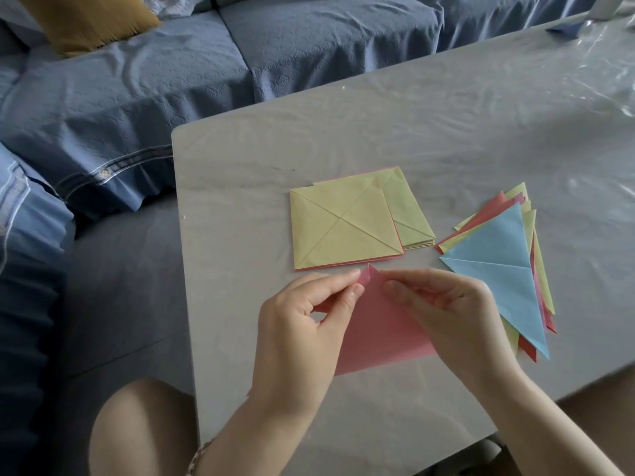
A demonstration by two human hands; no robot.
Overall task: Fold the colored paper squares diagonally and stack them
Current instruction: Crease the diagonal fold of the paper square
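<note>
Nearest the camera, bare knees at the table edge, forearms reaching in. Left hand [309,321] pinches the far corner of the pink paper [378,334] between thumb and forefinger. Right hand [443,310] has its fingers curled, gripping the same corner from the right. The pink sheet lies at the near middle of the table [412,115], apex pointing far, tip slightly curled and lifted. It looks like a diagonal fold in progress with the corners being matched; a pressed crease can't be seen under the hands.

Handling, judged: the sheet is thin, very light and floppy, marks easily, and probably slides on the glossy plastic table cover. Best held at the corner tips with a light pinch. Line up the two corners first, then hold them down and run a finger along the fold. Too hard a grip would crumple the tip.

Just beyond the hands is the stack of squares [343,228], yellow on top and pre-creased with an X, a second yellow-green lot offset beneath it to the right. Right of that is the pile of folded triangles [498,269], blue on top, fanned unevenly over pink and yellow ones. The pink one likely goes there next.

Far left is a sofa [137,97] in a blue cover, with a mustard cushion [86,22] at the far corner.
</note>
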